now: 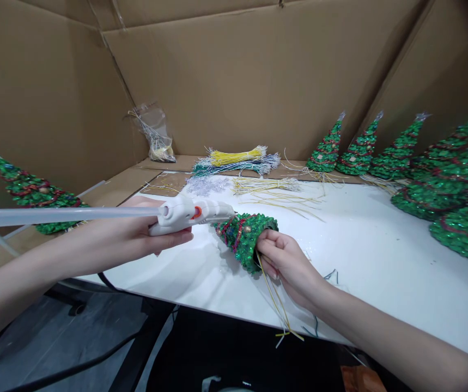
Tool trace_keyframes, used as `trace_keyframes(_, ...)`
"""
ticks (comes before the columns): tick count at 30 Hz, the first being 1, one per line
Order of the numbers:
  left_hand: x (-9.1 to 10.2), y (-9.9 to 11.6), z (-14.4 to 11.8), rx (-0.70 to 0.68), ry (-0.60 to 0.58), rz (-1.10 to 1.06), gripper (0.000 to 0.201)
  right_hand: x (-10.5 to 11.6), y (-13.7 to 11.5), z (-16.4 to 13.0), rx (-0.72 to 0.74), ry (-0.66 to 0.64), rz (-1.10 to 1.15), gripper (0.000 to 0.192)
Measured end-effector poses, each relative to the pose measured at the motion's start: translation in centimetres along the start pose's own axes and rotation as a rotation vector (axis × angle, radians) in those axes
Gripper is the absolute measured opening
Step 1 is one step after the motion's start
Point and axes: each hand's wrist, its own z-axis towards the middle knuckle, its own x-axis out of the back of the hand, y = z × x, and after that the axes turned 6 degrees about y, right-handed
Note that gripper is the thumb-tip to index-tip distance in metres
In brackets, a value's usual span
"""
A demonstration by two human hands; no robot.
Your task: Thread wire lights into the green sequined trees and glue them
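Note:
In my left hand [152,239] is a white hot glue gun [193,213], its fingers wrapped round the handle. A long translucent glue stick [66,216] sticks out of its back end toward the left. The nozzle is close to the side of a small green Christmas tree [245,237] with red garland; I cannot tell whether it touches. My right hand [278,253] grips this tree at the rim of its hollow base, some fingers inside. The tree lies tilted, base toward the right. Yellow and white wires [277,302] hang from the base over the table's front edge.
Several finished-looking trees [397,149] stand at the right, and another tree [40,190] at the left. Bundles of yellow wire [237,157] and green wire [234,167] lie at the back. Clear star pieces [207,186] and a plastic bag [156,130] are nearby. Cardboard walls [234,81] enclose the white table [364,245].

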Motion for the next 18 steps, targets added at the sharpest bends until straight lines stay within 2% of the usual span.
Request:
trace_keyframes(10, 0.6, 0.5, -0.3, -0.289, 0.096, 0.006, 0.049, 0.3, -0.1, 0.1, -0.012, -0.001, -0.013, 0.014)
trace_keyframes(15, 0.4, 0.1, -0.2, -0.251, 0.129, -0.024, 0.048, 1.0, 0.1, 0.5, -0.013, -0.005, -0.033, 0.012)
trace_keyframes(17, 0.2, -0.4, -0.4, -0.185, 0.110, -0.044, 0.047, 1.4, -0.1, 0.7, -0.026, -0.011, -0.049, 0.011)
trace_keyframes(18, 0.0, -0.8, -0.5, -0.129, 0.165, -0.076, 0.045, 1.6, -0.2, 0.9, -0.039, -0.013, -0.059, 0.011)
